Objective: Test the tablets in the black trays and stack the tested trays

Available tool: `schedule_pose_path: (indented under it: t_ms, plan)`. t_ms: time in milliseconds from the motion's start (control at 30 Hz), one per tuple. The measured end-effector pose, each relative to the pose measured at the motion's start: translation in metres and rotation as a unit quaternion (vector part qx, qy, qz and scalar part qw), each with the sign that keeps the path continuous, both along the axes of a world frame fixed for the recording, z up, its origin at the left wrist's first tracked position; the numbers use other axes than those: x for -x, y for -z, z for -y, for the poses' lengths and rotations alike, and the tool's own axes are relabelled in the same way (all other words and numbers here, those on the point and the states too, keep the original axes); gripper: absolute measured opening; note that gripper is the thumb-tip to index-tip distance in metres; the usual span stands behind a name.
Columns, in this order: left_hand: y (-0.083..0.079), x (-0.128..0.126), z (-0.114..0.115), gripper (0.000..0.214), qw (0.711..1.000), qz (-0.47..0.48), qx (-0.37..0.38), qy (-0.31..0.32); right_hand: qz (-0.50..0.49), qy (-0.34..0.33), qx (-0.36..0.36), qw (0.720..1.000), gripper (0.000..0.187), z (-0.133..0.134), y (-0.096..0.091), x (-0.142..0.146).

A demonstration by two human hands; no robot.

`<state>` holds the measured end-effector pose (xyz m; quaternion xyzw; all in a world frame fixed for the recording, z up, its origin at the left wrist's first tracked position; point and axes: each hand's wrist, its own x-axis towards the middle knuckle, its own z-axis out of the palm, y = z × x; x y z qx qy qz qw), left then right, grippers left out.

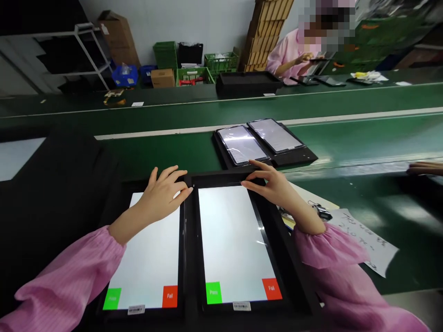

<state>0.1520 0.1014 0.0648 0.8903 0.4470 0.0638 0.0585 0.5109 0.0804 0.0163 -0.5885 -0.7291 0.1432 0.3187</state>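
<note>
Two tablet screens lie side by side in a black tray [188,240] in front of me, both lit white with a green Pass and a red Fail button at the near edge. My left hand [162,196] rests over the far end of the left screen [148,258], fingers spread, fingertips touching the top left corner of the right screen [233,240]. My right hand [272,182] lies with fingers extended on the far right corner of the right screen's frame. Neither hand holds anything.
A second black tray [294,159] with two unlit tablets [258,140] sits on the green conveyor belt [363,138] beyond. Paper sheets [367,244] lie at my right. Another person's hand [425,168] shows at the right edge. A co-worker in pink [290,57] sits across, by crates and boxes.
</note>
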Motion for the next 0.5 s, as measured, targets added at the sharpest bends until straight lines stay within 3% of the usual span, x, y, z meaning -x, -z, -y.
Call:
schedule_pose_path:
  t_ms: [167, 333, 433, 500]
  plan:
    - [0.000, 0.000, 0.003, 0.040, 0.991, -0.049, -0.123, 0.033, -0.007, -0.015, -0.006, 1.000, 0.027, 0.001, 0.000, -0.001]
    - [-0.009, 0.005, 0.008, 0.037, 0.986, -0.057, -0.151, 0.037, 0.003, -0.037, -0.032, 0.999, 0.018, -0.002, -0.005, 0.007]
    - [-0.021, 0.004, 0.025, 0.029, 0.985, -0.026, -0.161, 0.052, 0.083, -0.039, -0.107, 0.990, 0.020, 0.011, -0.019, 0.021]
    - [-0.026, 0.000, 0.045, 0.029, 0.983, 0.009, -0.170, 0.075, 0.140, -0.052, -0.134, 0.980, 0.021, 0.034, -0.032, 0.034]
